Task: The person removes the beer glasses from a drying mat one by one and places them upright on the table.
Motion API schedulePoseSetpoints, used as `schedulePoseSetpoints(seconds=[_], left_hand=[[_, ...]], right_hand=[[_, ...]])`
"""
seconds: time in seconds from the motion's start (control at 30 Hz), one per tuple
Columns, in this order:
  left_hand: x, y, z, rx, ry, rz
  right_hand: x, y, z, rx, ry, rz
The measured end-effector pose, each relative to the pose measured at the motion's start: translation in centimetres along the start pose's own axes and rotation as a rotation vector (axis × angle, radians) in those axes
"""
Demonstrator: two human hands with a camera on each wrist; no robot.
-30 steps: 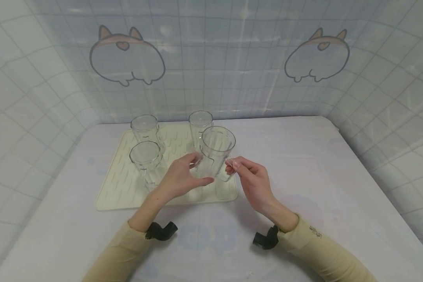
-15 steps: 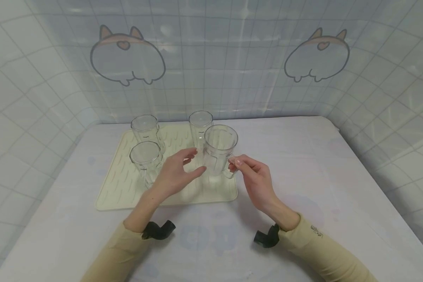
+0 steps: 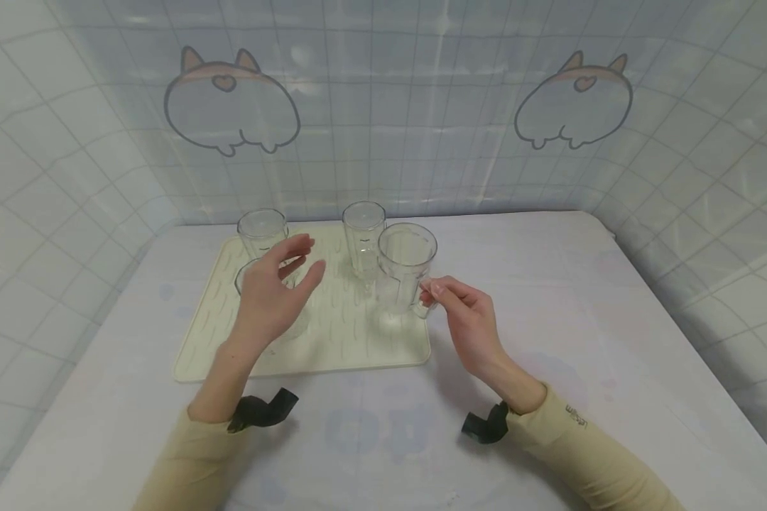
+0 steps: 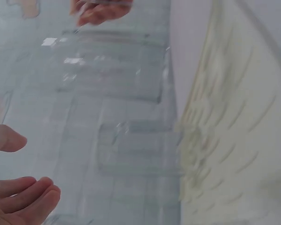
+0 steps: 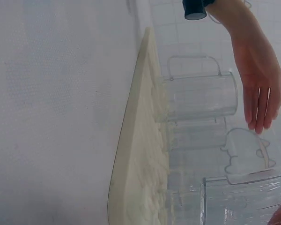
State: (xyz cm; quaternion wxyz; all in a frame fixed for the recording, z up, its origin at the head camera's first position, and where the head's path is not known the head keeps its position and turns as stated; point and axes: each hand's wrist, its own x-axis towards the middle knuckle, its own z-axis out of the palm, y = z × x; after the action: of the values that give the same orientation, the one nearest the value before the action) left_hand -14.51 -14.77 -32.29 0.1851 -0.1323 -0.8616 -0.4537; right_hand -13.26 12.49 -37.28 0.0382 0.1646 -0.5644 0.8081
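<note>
My right hand (image 3: 469,323) pinches the handle of a clear glass mug (image 3: 404,273), which hangs upright above the right side of a cream ridged mat (image 3: 351,348). In the right wrist view that mug's base is apart from the mat. My left hand (image 3: 268,301) is over the mat's left side, thumb and fingers spread, holding nothing. It hides most of the near-left glass mug (image 5: 201,96), seen standing on the mat in the right wrist view. Two more glass mugs stand at the back: one at left (image 3: 262,231), one behind the held mug (image 3: 363,238).
A white cloth (image 3: 569,305) covers the table around the mat. Behind it rises a tile-patterned curtain (image 3: 409,113) with cartoon animal prints. Black wrist-worn devices (image 3: 265,410) sit at both sleeve cuffs.
My left hand has come away from the held mug, moving left over the near-left mug. My right hand has shifted the held mug slightly right and away from me.
</note>
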Motion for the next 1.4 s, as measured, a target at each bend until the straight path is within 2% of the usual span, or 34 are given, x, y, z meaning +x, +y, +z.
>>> schedulePoseSetpoints(seconds=[0.27, 0.43, 0.6, 0.77, 0.93, 1.17, 1.4], left_hand=[[0.9, -0.6, -3.4, -0.040, 0.151, -0.050], [1.3, -1.7, -5.5, 0.039, 0.217, -0.173], [1.7, -3.7, -7.1, 0.081, 0.237, -0.276], [2.1, -6.2, -8.4, 0.088, 0.193, -0.394], [2.1, -8.6, -9.3, 0.121, 0.110, -0.495], [1.7, -11.3, -10.0, 0.173, 0.010, -0.543], [1.3, -13.7, -10.1, 0.177, -0.050, -0.599]], right_hand=[[0.3, 0.0, -0.3, -0.013, 0.032, 0.006], [0.5, 0.0, -0.6, -0.029, 0.053, 0.010], [0.8, 0.0, -0.9, -0.035, 0.065, 0.003], [1.1, -0.1, -1.2, -0.019, 0.084, -0.010], [1.4, -0.3, -1.4, -0.007, 0.096, -0.024], [1.8, -0.5, -1.8, -0.002, 0.122, -0.041], [2.0, -0.7, -2.1, -0.010, 0.159, -0.028]])
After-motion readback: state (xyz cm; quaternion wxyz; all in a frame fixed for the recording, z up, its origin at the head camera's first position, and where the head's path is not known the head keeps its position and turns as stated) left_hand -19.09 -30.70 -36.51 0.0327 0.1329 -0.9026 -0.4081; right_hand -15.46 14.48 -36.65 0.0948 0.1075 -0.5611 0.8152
